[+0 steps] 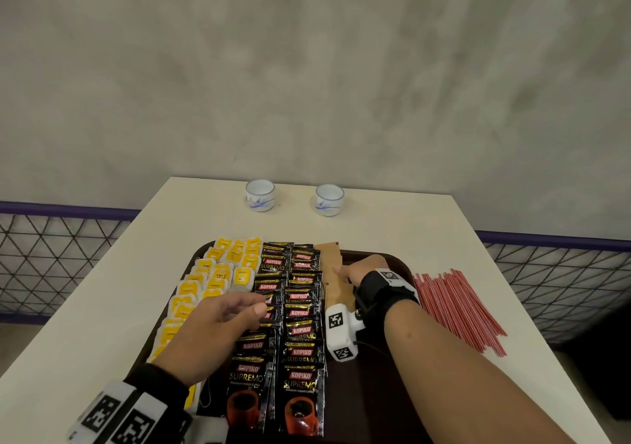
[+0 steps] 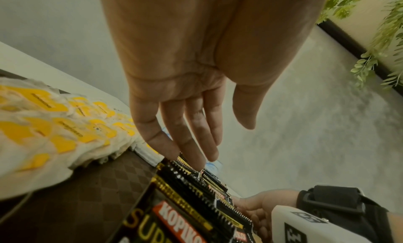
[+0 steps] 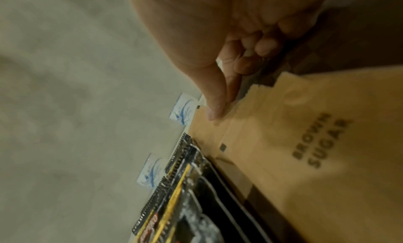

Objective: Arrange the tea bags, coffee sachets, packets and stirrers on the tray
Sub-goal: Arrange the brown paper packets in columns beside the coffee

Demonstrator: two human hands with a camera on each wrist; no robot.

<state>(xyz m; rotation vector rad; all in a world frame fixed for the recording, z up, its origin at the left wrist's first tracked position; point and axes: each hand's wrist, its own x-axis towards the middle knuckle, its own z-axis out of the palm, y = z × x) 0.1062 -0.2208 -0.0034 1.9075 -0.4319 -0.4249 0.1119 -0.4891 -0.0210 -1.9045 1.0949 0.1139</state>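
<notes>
A brown tray (image 1: 358,409) holds yellow-tagged tea bags (image 1: 218,273) on its left and two columns of black Kopiko coffee sachets (image 1: 302,334) in the middle. A column of brown sugar packets (image 1: 333,266) lies just right of the sachets. My right hand (image 1: 348,273) rests on that column. In the right wrist view its thumb and curled index finger (image 3: 220,107) pinch the edge of a brown sugar packet (image 3: 305,134). My left hand (image 1: 246,310) hovers over the left sachet column, its fingers (image 2: 210,143) straight and holding nothing. Red stirrers (image 1: 457,310) lie on the table, right of the tray.
Two small white-and-blue cups (image 1: 260,195) (image 1: 329,199) stand at the far edge of the white table (image 1: 392,232). The right part of the tray is bare. Dark mesh fencing (image 1: 51,255) runs beyond both sides of the table, and a grey wall rises behind.
</notes>
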